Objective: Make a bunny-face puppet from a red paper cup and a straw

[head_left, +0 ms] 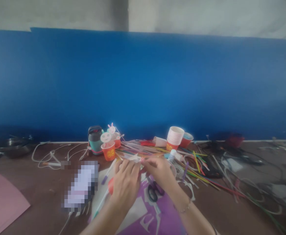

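My left hand [127,179] and my right hand [159,169] meet over the middle of the table, fingertips close together. My right thumb and fingers are pinched at a small pale, pinkish piece too blurred to name. The left fingers are curled, and what they grip is hidden behind them. Beside the left hand shows the edge of an orange-red thing [110,186], mostly covered. Below the hands lie black-handled scissors [152,193], white paper scraps [146,222] and a purple sheet [168,213].
Paper cups with cut-out faces [108,151] stand at the back, beside a teal-and-black container [95,140]. Stacked paper cups [174,138] are to the right, near coloured sticks [206,181]. A phone [81,186], pink paper [4,204] and a metal bowl [12,147] lie left.
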`<state>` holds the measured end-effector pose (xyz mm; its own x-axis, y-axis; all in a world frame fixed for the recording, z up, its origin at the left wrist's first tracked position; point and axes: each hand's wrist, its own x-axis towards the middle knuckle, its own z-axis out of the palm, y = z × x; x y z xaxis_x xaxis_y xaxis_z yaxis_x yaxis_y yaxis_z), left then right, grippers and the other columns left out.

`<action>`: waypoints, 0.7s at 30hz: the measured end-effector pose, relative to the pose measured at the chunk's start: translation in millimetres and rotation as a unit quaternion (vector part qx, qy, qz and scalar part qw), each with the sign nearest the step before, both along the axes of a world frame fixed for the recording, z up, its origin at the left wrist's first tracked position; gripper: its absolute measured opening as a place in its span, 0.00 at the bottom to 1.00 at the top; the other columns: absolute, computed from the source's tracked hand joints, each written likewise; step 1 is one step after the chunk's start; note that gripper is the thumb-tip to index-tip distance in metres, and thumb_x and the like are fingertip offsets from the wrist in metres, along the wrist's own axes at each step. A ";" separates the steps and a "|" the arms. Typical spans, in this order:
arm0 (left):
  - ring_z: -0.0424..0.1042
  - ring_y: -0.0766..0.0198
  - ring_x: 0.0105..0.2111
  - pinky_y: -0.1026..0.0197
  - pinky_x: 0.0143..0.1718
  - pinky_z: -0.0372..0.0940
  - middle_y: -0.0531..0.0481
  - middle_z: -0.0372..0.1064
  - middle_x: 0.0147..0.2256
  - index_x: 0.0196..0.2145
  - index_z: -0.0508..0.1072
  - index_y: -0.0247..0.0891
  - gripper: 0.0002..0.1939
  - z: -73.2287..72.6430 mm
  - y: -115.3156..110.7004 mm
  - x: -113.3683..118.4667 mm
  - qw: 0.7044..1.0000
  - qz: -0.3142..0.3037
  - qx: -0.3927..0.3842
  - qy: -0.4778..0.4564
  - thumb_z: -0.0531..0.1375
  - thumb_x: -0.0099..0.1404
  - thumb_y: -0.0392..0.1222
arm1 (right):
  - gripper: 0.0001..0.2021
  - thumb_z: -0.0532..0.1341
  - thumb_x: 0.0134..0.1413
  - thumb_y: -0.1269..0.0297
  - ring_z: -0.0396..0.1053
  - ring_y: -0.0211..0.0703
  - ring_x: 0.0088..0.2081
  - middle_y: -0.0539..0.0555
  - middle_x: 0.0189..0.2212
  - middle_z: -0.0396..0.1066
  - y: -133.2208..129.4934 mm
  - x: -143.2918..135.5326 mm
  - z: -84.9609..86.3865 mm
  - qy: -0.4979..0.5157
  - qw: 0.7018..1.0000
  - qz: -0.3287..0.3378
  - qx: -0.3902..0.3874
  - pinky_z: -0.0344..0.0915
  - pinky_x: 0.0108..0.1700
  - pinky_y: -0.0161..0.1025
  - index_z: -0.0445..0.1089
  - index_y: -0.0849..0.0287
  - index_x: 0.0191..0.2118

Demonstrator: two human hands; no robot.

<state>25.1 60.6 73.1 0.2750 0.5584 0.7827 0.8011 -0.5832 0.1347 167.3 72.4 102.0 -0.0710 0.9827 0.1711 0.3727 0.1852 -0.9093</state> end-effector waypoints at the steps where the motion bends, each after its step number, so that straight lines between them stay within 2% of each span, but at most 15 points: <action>1: 0.69 0.56 0.33 0.52 0.43 0.55 0.49 0.73 0.30 0.36 0.73 0.37 0.08 0.0 0.0 -0.2 1.000 -0.001 -0.002 0.001 0.54 0.65 0.29 | 0.20 0.58 0.56 0.53 0.71 0.41 0.22 0.55 0.20 0.75 0.1 0.3 0.1 -0.001 1.000 0.001 -0.001 0.63 0.23 0.32 0.75 0.63 0.24; 7: 0.68 0.55 0.33 0.51 0.43 0.55 0.49 0.74 0.30 0.35 0.73 0.37 0.08 2.7 1.2 -1.9 1.000 0.003 -0.005 -0.008 0.55 0.65 0.30 | 0.20 0.58 0.56 0.53 0.71 0.39 0.22 0.55 0.21 0.76 2.5 4.1 -1.7 0.027 0.999 0.040 -0.008 0.64 0.25 0.32 0.74 0.62 0.22; 15: 0.68 0.56 0.33 0.52 0.43 0.55 0.49 0.73 0.30 0.36 0.73 0.37 0.09 1.6 0.8 -1.2 1.000 -0.009 0.001 0.001 0.54 0.65 0.29 | 0.19 0.58 0.56 0.54 0.70 0.38 0.22 0.55 0.20 0.75 5.8 3.6 -7.6 0.009 1.000 0.027 0.012 0.63 0.24 0.31 0.74 0.62 0.22; 21: 0.69 0.56 0.32 0.52 0.43 0.55 0.49 0.73 0.30 0.36 0.73 0.36 0.09 4.3 1.2 -1.8 1.000 0.002 -0.003 0.009 0.54 0.64 0.28 | 0.20 0.57 0.57 0.53 0.70 0.37 0.21 0.55 0.21 0.75 7.7 6.7 -9.8 0.024 0.998 0.049 -0.004 0.63 0.25 0.31 0.74 0.62 0.22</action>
